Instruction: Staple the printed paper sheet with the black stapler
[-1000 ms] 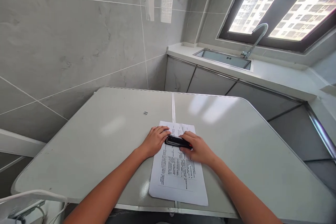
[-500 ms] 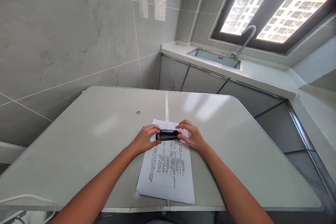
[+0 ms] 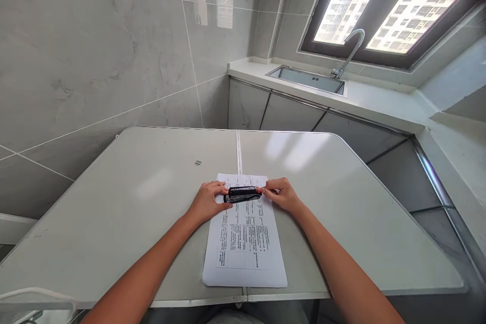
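A black stapler [image 3: 243,194] with a red piece at its right end lies sideways over the upper part of some printed paper sheets [image 3: 246,243]. My left hand [image 3: 208,198] grips the stapler's left end, thumb on the near side and fingers on the far side. At the opposite end, my right hand [image 3: 281,194] pinches the red piece between thumb and forefinger. Beyond the sheets, to the left, two small staple strips [image 3: 198,162] rest on the table.
The pale folding table [image 3: 125,223] has a seam down its middle, under the paper. A white cable [image 3: 38,291] runs by the near left corner. Past the table stand a counter with a sink [image 3: 306,81], a faucet [image 3: 351,50] and a window.
My right hand's fingers have drawn together from a wider grip around the stapler's right end to a pinch at its red piece. My left hand keeps its hold. The view has shifted slightly.
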`<control>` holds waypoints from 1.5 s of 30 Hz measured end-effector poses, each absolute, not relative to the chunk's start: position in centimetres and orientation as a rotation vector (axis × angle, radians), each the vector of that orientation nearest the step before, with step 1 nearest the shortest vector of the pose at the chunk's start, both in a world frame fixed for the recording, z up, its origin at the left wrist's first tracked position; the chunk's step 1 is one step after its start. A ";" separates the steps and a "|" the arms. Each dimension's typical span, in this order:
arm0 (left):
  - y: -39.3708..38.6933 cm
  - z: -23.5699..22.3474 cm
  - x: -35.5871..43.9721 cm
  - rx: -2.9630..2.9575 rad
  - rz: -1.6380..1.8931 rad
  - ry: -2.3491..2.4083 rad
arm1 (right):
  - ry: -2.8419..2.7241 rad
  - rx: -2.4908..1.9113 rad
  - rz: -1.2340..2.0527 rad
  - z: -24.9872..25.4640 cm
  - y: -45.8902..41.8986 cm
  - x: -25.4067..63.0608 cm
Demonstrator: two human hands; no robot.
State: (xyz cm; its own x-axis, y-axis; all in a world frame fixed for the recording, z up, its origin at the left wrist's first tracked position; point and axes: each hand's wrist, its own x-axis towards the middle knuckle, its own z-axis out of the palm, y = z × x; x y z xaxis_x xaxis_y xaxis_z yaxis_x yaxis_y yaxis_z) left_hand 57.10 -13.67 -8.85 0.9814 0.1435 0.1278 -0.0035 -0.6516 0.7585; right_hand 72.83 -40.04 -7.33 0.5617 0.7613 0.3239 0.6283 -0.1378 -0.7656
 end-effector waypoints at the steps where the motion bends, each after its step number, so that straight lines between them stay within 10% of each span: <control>1: -13.7 -8.8 57.2 2.267 0.220 0.106 | -1.117 -1.826 0.211 -7.4 -40.1 73.0; 19: -13.5 -7.1 56.5 2.046 0.240 0.057 | -1.254 -1.810 0.267 -7.2 -36.8 70.0; 27: -14.1 -6.3 56.9 0.849 0.082 0.214 | -1.407 -1.722 -0.430 -6.9 -37.8 69.3; 45: -13.8 -7.3 57.2 0.651 -0.104 0.312 | -1.613 -1.853 -0.736 -7.2 -37.6 68.0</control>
